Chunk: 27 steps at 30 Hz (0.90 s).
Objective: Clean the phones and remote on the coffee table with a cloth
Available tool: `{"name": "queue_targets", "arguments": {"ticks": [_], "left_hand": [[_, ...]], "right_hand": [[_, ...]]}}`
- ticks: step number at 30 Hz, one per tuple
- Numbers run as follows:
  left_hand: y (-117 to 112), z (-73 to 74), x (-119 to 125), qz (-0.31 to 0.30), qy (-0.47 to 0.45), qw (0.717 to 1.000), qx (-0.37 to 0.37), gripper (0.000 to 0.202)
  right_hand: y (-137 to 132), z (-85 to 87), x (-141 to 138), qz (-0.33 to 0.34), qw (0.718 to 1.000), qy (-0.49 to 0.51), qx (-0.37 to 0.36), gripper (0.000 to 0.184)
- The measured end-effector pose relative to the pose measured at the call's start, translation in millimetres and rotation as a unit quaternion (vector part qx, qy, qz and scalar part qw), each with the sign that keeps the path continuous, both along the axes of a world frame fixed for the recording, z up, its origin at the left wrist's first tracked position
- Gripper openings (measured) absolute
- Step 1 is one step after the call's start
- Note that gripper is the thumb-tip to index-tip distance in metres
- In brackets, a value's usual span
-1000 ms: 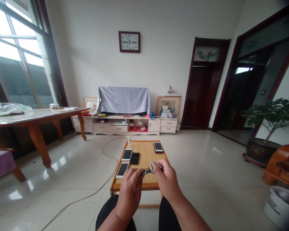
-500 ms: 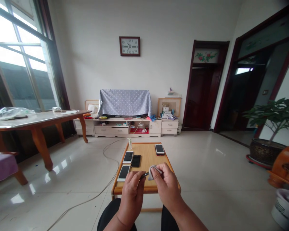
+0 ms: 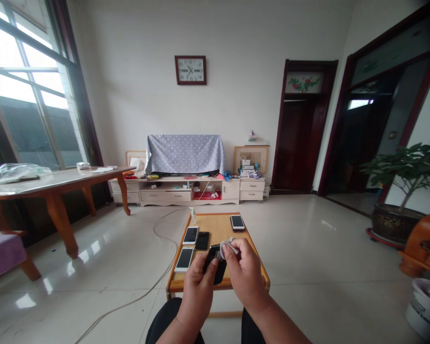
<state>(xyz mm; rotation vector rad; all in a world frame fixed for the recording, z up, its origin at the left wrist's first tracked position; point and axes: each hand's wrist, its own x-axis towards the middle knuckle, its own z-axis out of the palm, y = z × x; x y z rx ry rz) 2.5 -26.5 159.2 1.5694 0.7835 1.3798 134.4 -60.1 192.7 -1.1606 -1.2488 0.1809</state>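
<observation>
My left hand grips a black smartphone, its dark face tilted up towards me. My right hand pinches a grey cloth and presses it on the phone's upper edge. Below them is a low wooden table. On it lie a white-framed phone, a black phone, and a white-framed phone near my left hand. A fourth phone sits at the far right, and a small clear bottle stands at the far edge.
A thin white cable curves across the tiled floor left of the low table. A long wooden table stands at left, a potted plant and white bucket at right. A low white cabinet lines the far wall.
The thing in my left hand has turned from edge-on to face-up, showing as a black phone. My right hand has brought the cloth onto its upper edge. My view has shifted slightly.
</observation>
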Motion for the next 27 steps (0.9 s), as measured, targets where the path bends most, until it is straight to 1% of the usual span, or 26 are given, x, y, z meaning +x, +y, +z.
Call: {"name": "queue_targets", "arguments": {"ticks": [3,8,13,18,20,23,24,27], "left_hand": [[-0.6,5.1,0.2,-0.018,-0.031,0.999,-0.023,0.034],[-2.5,9.2,-0.5,-0.013,-0.048,0.997,-0.054,0.040],[-6.0,12.4,0.5,-0.014,-0.047,0.998,-0.042,0.038],[-8.7,13.6,-3.1,0.025,-0.043,0.997,-0.056,0.038],[-10.4,13.7,-3.0,0.019,-0.048,0.997,-0.054,0.037],[-13.1,16.0,-2.3,-0.006,-0.069,0.996,-0.060,0.036],[-13.7,17.3,-2.5,-0.009,-0.072,0.995,-0.069,0.037],[-15.0,21.3,-4.1,-0.005,-0.076,0.992,-0.102,0.038]], "right_hand": [[2.1,-1.5,0.2,-0.003,0.999,-0.040,-0.008,0.021],[2.6,1.7,-3.2,-0.053,0.997,-0.046,-0.022,0.022],[-1.4,8.7,-12.2,-0.028,0.995,-0.092,-0.025,0.020],[1.4,8.5,-6.5,-0.067,0.996,-0.057,-0.025,0.024],[0.6,7.7,-9.2,-0.058,0.996,-0.066,-0.027,0.023],[-1.5,8.7,-13.8,-0.028,0.995,-0.092,-0.030,0.022],[-1.7,9.6,-13.6,-0.027,0.995,-0.090,-0.030,0.022],[-0.7,12.3,-8.8,-0.053,0.996,-0.064,-0.029,0.025]]}}
